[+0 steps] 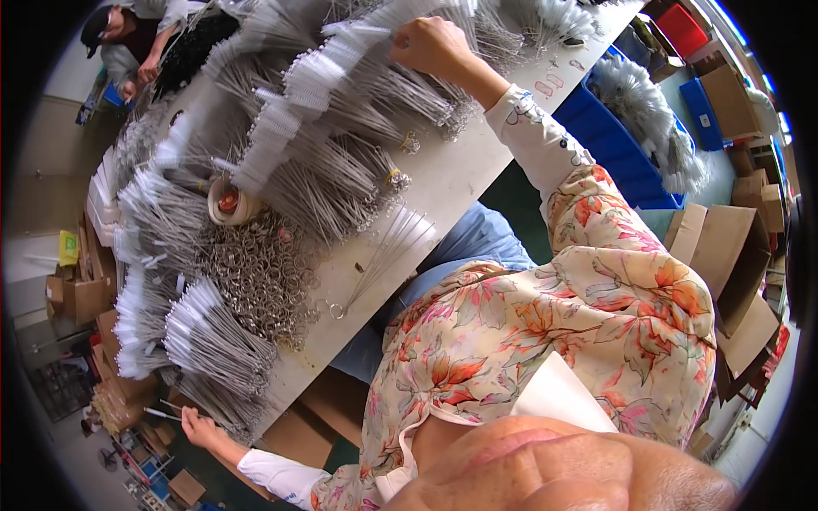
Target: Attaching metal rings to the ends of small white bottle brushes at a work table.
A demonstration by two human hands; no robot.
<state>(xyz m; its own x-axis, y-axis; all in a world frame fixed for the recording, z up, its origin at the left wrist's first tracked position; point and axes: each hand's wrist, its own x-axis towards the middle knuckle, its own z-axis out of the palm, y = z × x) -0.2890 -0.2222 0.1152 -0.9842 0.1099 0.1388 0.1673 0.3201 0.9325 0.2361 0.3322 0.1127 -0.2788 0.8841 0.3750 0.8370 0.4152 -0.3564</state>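
My left hand [202, 428] is closed in a pinch on thin wire brushes with white bristle tips [162, 414], just off the table's left end. Close by lies a bundle of wire brushes [213, 328] with white bristles. My right hand [433, 44] reaches to the far side, fingers curled in against a big heap of the same brushes [341, 77]; what they grip is hidden. A mound of metal rings [264, 268] lies mid-table beside a round roll [232, 203]. A few loose brushes on a ring [375, 268] rest near the front edge.
The white table [473, 166] runs diagonally. A blue bin [596, 136] full of brushes stands on the right, near open cardboard boxes [724, 264]. Another person [141, 43] works beyond the table at upper left. More cartons [85, 294] are at left.
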